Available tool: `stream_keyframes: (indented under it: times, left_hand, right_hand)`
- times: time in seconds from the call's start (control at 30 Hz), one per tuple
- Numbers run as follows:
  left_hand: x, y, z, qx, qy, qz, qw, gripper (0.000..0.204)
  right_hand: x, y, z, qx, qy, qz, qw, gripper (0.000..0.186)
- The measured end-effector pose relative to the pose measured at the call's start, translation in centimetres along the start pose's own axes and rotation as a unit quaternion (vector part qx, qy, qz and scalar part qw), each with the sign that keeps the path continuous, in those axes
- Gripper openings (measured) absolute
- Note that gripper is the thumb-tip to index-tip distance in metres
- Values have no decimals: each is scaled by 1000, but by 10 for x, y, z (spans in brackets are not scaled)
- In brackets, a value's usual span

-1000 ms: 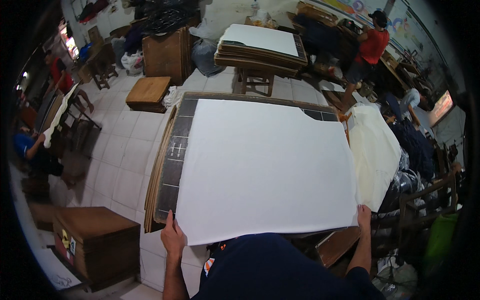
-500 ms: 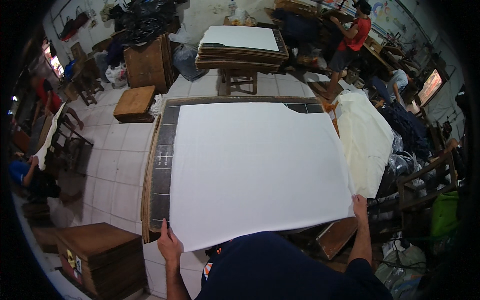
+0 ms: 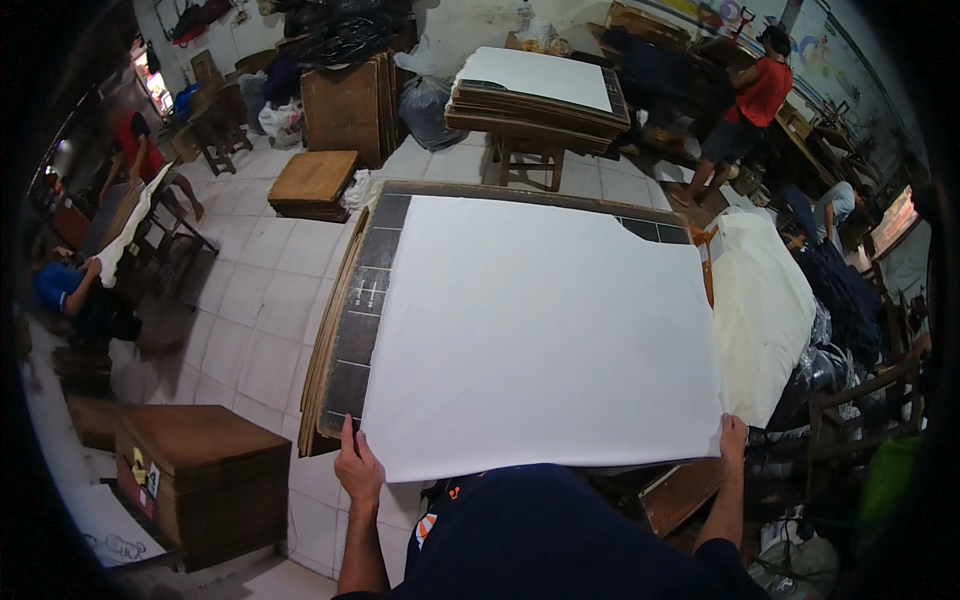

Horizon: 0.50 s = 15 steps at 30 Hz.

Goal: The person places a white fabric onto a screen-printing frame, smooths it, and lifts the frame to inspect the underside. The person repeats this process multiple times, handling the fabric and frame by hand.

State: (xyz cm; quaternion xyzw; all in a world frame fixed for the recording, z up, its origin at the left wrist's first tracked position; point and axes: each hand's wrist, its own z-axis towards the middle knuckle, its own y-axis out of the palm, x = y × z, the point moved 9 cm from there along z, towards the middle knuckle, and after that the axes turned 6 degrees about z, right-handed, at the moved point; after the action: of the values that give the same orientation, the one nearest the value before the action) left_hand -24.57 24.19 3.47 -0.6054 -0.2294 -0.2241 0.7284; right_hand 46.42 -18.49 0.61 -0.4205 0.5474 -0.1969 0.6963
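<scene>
A white cloth sheet point(image 3: 540, 340) lies over a worn dark board point(image 3: 365, 300) marked with grid lines, atop a stack of boards before me. My left hand point(image 3: 358, 462) grips the sheet’s near left corner, index finger pointing up along the board’s edge. At the near right corner, my right hand point(image 3: 732, 438) is closed on the sheet. Between them the sheet’s near edge reaches my dark shirt. Beside the board on the right, a cream cloth point(image 3: 760, 300) is draped over a pile.
Brown board stacks point(image 3: 200, 450) stand lower left and behind point(image 3: 312, 170). A stool point(image 3: 530, 160) carries boards topped with white sheet. Bags point(image 3: 430, 115) sit at the back. Co-workers in red point(image 3: 760, 90), blue point(image 3: 62, 285) and pale clothing point(image 3: 835, 210) work around the room. Dark bundles point(image 3: 835, 290) fill the right.
The view has shifted slightly back and forth. My hands keep their grip on the sheet’s near corners. The co-worker in red at back right has moved their arms.
</scene>
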Motion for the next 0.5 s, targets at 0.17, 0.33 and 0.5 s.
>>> stream_keyframes:
  times: [0.17, 0.33, 0.5]
  left_hand:
    - [-2, 0, -3, 9, 23, 4, 1000, 37]
    - [-6, 3, -5, 63, 11, -69, 996, 39]
    - [-14, 8, -19, 105, -117, -177, 971, 55]
  right_hand:
    - [6, 3, 3, -33, 8, 6, 999, 32]
    - [5, 8, 0, -15, -16, 16, 1000, 37]
    - [20, 26, -1, -13, 15, 44, 999, 47]
